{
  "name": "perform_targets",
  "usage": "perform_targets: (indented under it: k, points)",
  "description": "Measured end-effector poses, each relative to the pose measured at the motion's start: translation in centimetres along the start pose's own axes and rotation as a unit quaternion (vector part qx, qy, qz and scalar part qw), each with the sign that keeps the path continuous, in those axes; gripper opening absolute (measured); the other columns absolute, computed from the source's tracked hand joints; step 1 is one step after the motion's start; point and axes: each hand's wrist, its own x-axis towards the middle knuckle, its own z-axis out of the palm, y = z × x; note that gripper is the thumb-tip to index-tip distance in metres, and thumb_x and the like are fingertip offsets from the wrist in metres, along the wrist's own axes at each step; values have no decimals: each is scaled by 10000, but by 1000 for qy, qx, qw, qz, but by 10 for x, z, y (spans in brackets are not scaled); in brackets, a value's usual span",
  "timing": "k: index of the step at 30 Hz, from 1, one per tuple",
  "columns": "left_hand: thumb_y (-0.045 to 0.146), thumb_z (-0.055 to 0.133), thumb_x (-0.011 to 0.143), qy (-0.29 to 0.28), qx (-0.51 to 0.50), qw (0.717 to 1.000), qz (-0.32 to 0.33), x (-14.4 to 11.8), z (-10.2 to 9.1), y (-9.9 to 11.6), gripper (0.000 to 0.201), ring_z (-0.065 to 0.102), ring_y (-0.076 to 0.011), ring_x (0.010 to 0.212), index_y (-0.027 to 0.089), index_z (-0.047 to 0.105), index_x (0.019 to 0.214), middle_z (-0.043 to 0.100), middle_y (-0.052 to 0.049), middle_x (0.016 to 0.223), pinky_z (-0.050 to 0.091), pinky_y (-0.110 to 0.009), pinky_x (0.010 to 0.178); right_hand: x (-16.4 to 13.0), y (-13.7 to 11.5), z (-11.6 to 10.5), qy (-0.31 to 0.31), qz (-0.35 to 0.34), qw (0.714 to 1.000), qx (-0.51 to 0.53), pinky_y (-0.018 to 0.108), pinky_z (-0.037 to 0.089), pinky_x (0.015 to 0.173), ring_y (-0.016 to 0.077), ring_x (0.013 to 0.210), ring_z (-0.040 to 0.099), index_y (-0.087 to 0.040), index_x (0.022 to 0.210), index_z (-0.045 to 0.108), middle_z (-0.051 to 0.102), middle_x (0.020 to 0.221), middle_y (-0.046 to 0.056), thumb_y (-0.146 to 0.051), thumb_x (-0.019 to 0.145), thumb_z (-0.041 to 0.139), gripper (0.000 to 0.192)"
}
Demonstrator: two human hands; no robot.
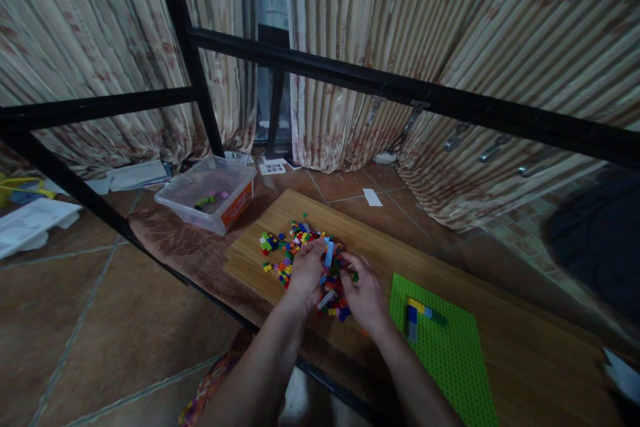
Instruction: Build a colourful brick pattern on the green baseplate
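A heap of small coloured toy bricks (287, 250) lies on a wooden board, with both of my hands over it. My left hand (306, 273) has its fingers closed at the upper middle of the heap, and a long light blue brick (329, 253) shows at their tips. To the right, my right hand (367, 290) reaches into the pile with thumb and fingers apart. Its fingertips touch or hover over dark bricks; exactly which is hidden. A long pale grey brick (327, 299) lies between the hands, below them.
A green baseplate (450, 353) carries a corner of yellow, blue and grey bricks (413, 317) right of my hands. A clear plastic box (205, 193) holding a few bricks stands beyond the left end of the wooden board (285, 207). A black metal frame (320, 63) crosses above.
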Motion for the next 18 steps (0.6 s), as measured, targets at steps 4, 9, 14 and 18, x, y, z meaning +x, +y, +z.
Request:
perform_targets:
  k: [4,9,14,18]
  points:
    - [288,662,694,-31,-77,997,5,-2,5,-7,204,570,-84,673,155,600,835,645,-10,798,430,-192,612,8,-11,-1,14,68,986,152,374,467,878,212,960,632,-217,1161,589,691,1037,65,-396,877,464,357]
    - [283,633,725,-53,-37,996,58,-1,9,-18,174,567,-99,699,155,600,838,620,-5,784,447,-218,674,8,-15,3,38,76,981,176,361,482,830,214,895,655,-214,1181,588,710,991,72,-400,839,538,392]
    - [383,545,833,-61,177,960,209,2,5,-17,242,560,-120,725,151,611,848,620,-17,784,448,-228,689,3,-16,-2,41,64,977,197,364,472,868,210,930,643,-226,1144,641,705,1024,67,-379,822,564,365]
    - [417,505,858,-89,230,941,232,1,1,-14,282,531,-108,636,157,607,815,595,1,717,435,-214,615,-1,-24,-3,44,99,951,288,295,497,697,171,764,626,-212,1074,680,704,875,32,-390,788,604,346]
